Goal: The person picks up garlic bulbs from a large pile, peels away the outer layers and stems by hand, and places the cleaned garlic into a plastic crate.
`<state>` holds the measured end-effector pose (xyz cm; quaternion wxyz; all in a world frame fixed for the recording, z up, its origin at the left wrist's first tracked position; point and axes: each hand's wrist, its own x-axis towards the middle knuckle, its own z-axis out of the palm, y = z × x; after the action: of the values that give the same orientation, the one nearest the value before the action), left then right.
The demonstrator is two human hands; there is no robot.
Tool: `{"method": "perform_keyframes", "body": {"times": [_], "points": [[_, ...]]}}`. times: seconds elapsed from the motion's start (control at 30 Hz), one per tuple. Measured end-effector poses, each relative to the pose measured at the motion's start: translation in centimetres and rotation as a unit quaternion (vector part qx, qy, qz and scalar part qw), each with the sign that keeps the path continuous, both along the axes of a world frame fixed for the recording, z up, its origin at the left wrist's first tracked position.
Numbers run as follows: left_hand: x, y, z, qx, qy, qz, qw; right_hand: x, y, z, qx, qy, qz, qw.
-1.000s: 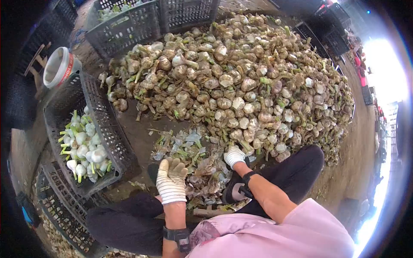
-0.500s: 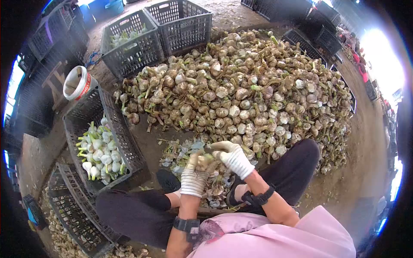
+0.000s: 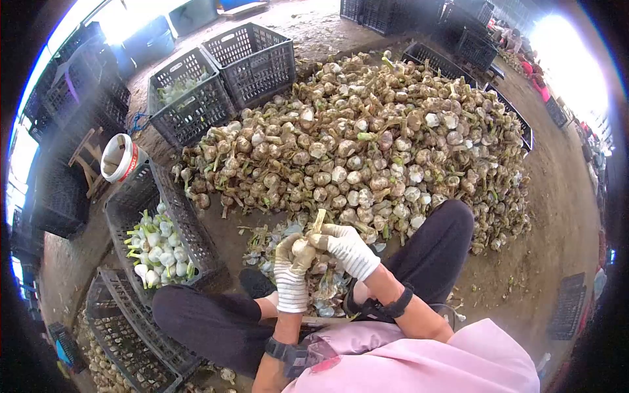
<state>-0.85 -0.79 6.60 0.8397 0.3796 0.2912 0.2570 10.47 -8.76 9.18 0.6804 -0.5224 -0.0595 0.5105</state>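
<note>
Between my two gloved hands is a garlic bulb [image 3: 302, 249], its cut stalk pointing up and away from me. My left hand [image 3: 291, 272] is closed around the bulb from the left. The fingers of my right hand [image 3: 347, 247] pinch it from the right, near the base of the stalk. Both gloves are white-striped with dirty fingertips. Below the hands, loose papery garlic skins [image 3: 327, 288] lie on the ground between my legs. Just beyond them rises a large heap of unpeeled garlic [image 3: 367, 150].
Left of my knee, a black crate [image 3: 190, 216] holds peeled white garlic [image 3: 159, 252]. A white bucket [image 3: 122, 159] stands behind it. Two crates [image 3: 259, 65] sit beyond the heap's left side. Another crate [image 3: 124, 340] lies at lower left, over more garlic.
The bulb has turned, and its stalk now stands up clearly between my hands. My right fingers have come down closer onto it. The head view has shifted slightly.
</note>
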Motion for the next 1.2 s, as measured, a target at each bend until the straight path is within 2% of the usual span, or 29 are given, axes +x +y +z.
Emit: {"method": "perform_keyframes", "body": {"times": [0.07,0.13,0.2,0.23,0.33,0.37,0.4,0.43,0.47,0.53,0.57,0.73,0.8,0.83,0.93,0.97,1.0,1.03,1.07,1.13,1.2], "points": [[0.1,0.1,-0.5,0.076,0.004,0.025,0.997,-0.3,0.4,0.2,-0.004,-0.036,0.002,0.999],[-0.1,0.0,-0.6,0.076,0.000,0.023,0.997,-0.2,0.4,-0.5,0.005,-0.036,0.002,0.999],[-1.1,-0.2,-0.8,-0.041,-0.013,-0.001,0.999,-0.7,-0.2,-0.9,-0.030,-0.038,0.023,0.999],[-1.3,-0.1,-1.0,-0.042,-0.013,-0.002,0.999,-0.8,-0.3,-1.1,-0.030,-0.037,0.022,0.999],[-1.3,0.6,-1.6,-0.135,-0.045,-0.027,0.989,-1.0,0.1,-0.4,0.006,-0.015,-0.012,1.000],[-1.2,0.7,-1.6,-0.135,-0.045,-0.026,0.989,-1.1,0.4,0.2,-0.004,-0.006,-0.013,1.000],[-1.0,0.5,-1.6,-0.082,-0.032,-0.018,0.996,-1.1,0.6,0.7,-0.013,0.004,-0.017,1.000],[-0.9,0.4,-1.5,-0.030,-0.018,-0.010,0.999,-0.7,0.7,-0.6,-0.030,-0.091,0.017,0.995],[-0.8,0.2,-1.4,-0.031,-0.017,-0.011,0.999,-0.7,0.6,-0.7,-0.031,-0.089,0.017,0.995],[-0.2,0.5,-1.3,-0.039,-0.002,0.018,0.999,-0.2,1.1,-0.4,-0.044,-0.059,0.037,0.997],[-0.5,0.6,-1.6,-0.055,-0.020,-0.007,0.998,-0.3,1.3,-1.2,-0.029,-0.102,0.021,0.994],[-0.2,0.4,-2.0,-0.134,-0.017,0.001,0.991,0.3,0.6,-2.2,-0.017,-0.069,0.025,0.997],[0.0,0.4,-2.1,-0.167,-0.025,-0.011,0.986,0.6,0.2,-1.9,-0.015,0.013,0.016,1.000],[-0.1,0.4,-1.9,-0.168,-0.025,-0.012,0.985,0.7,0.1,-1.5,-0.015,0.001,0.020,1.000],[-0.1,0.8,-1.6,-0.135,-0.022,-0.012,0.991,1.0,0.0,-1.8,0.001,0.007,0.031,0.999],[0.1,1.0,-2.2,-0.023,0.026,0.010,0.999,0.9,0.2,-1.7,0.002,0.007,0.030,1.000],[0.4,1.1,-1.9,0.089,0.073,0.032,0.993,0.6,0.5,-1.4,-0.011,-0.045,0.039,0.998],[0.2,0.9,-1.5,0.119,0.088,0.032,0.988,0.3,0.7,-1.2,-0.023,-0.096,0.046,0.994],[0.3,0.8,-1.0,0.120,0.089,0.030,0.988,0.0,0.9,-1.3,-0.024,-0.095,0.044,0.994],[0.4,0.5,-0.6,0.247,0.103,0.065,0.961,-0.9,1.0,-1.5,-0.003,-0.059,-0.034,0.998],[-0.1,0.6,-1.1,0.268,0.111,0.060,0.955,-0.8,1.0,-3.1,0.042,-0.026,-0.071,0.996]]}}
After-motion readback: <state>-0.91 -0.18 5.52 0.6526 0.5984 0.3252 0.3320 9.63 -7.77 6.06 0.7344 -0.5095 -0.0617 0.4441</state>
